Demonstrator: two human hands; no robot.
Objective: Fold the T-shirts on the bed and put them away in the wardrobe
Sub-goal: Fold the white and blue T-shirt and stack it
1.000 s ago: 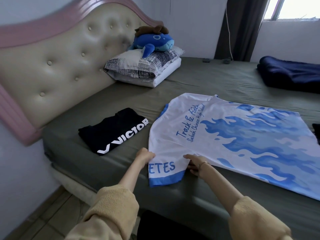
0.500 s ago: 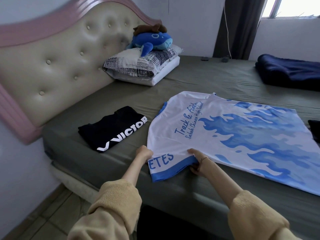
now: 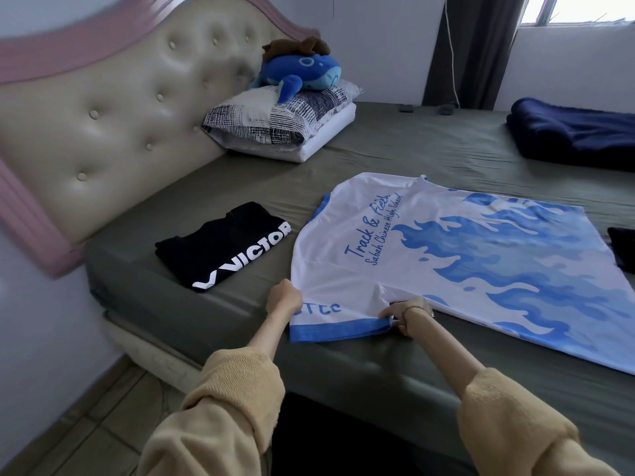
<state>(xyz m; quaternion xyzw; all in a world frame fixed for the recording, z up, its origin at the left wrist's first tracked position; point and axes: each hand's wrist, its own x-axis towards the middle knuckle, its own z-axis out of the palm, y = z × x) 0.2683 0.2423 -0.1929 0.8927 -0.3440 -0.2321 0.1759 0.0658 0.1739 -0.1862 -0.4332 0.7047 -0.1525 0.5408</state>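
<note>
Nearest: left hand and right hand, both w/ fingers curled, gripping near sleeve of white-and-blue T-shirt, spread flat on bed by front edge. Left of it, just apart: folded black T-shirt, "VICTOR" print up. Further back: pillows by headboard, blue plush on top. Far right: navy blanket.

— Where does the view look from?
— From the person's head, forward and down across the bed, close above it; headboard upper left, window upper right.
</note>
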